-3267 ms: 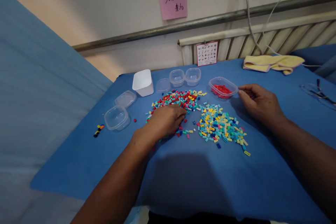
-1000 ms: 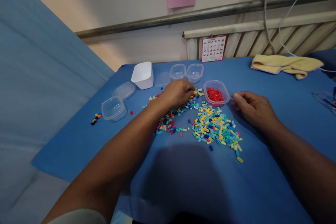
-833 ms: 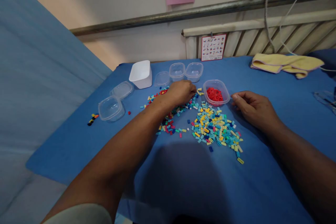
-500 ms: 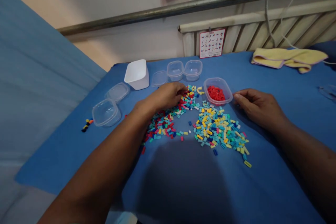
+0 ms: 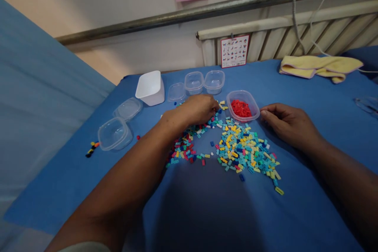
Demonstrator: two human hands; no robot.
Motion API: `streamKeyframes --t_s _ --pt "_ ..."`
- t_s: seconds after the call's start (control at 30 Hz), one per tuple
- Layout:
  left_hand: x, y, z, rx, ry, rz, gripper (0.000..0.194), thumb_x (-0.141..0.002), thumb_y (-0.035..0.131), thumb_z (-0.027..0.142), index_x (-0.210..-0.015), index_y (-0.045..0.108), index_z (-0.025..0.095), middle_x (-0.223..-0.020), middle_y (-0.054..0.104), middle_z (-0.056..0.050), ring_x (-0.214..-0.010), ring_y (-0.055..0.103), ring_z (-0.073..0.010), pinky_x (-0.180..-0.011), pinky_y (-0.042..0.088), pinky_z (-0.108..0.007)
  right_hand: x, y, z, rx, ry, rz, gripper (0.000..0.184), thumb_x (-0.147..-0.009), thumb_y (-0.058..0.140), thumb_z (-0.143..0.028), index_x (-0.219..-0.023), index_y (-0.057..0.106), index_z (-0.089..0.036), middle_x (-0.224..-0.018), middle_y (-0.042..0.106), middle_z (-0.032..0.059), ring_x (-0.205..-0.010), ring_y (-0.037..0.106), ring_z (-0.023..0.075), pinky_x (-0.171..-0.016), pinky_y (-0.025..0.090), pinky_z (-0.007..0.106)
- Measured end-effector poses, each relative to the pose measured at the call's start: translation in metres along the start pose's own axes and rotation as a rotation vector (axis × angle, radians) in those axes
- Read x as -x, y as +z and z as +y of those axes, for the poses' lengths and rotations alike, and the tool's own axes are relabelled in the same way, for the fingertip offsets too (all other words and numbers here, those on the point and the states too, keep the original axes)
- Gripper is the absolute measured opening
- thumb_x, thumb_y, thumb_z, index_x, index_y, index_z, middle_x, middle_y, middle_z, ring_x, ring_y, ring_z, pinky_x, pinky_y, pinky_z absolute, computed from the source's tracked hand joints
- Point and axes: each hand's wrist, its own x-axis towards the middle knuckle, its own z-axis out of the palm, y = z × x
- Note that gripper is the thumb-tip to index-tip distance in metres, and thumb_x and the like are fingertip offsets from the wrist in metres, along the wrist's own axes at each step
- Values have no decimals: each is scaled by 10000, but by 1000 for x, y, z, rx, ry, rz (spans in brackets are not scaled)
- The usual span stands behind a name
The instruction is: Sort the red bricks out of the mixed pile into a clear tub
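- The left hand (image 5: 201, 109) is bent with fingers drawn together, reaching down into the mixed block pile (image 5: 184, 149); whether it pinches a block cannot be told.
- The right hand (image 5: 291, 124) has thumb and forefinger close together at the right rim of the clear tub (image 5: 242, 119); whether they grip it is unclear.
- Red blocks (image 5: 241, 108) lie inside that tub, between the hands.
- A second block pile (image 5: 245, 147), mostly yellow and light blue, spreads nearer the table's front edge.
- Towards the far edge of the table (image 5: 88, 197) stand two small clear containers (image 5: 194, 82), a flat lid (image 5: 176, 92) and a white box (image 5: 155, 97).
- Near the left edge are another lid (image 5: 128, 109), a larger clear container (image 5: 115, 136) and a few black, yellow and orange pieces (image 5: 92, 149).
- A yellow cloth (image 5: 320, 67) lies towards the far right corner.
- The left hand and forearm hide part of the mixed pile.
- The left arm stretches forward from the front edge; the right forearm slants in from the right.
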Motion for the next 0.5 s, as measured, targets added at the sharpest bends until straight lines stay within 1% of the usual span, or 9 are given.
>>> streamKeyframes --t_s 0.07,0.17,0.23,0.33,0.5 --pt "-6 0 3 -31 -30 -41 308 -967 588 136 -1133 831 227 -1150 813 -101 -980 728 -264 -772 492 -355 0 0 0 -7 -16 1 358 -996 663 -579 -1008 828 -262 -805 784 35 -665 649 210 -617 497 348" --pt "-9 -1 3 -79 -90 -61 256 -936 614 121 -1051 820 219 -1047 810 -96 -863 701 -250 -694 438 -343 0 0 0 -7 -22 -3 362 -996 658 -583 -1010 826 -263 -826 794 42 -688 661 221 -620 503 348" --pt "-11 -1 2 -97 -111 -68 238 -923 631 119 -1048 811 212 -1019 806 -98 -823 686 -248 -676 423 -342 0 0 0 -13 -15 -2 352 -990 663 -573 -1021 827 -263 -851 806 43 -714 677 226 -640 511 349" --pt "-16 -3 3 -104 -102 -83 259 -899 643 113 -1078 807 204 -1033 810 -100 -811 682 -249 -667 421 -340 0 1 -1 -23 -2 -3 342 -979 677 -566 -1024 829 -263 -858 811 42 -726 689 229 -662 518 355" --pt "-22 -1 4 -88 -76 -114 308 -837 645 64 -1052 812 207 -998 810 -96 -776 670 -246 -696 457 -348 -1 1 -2 -30 10 -11 343 -983 673 -569 -1011 824 -262 -823 791 33 -681 655 213 -636 492 354"
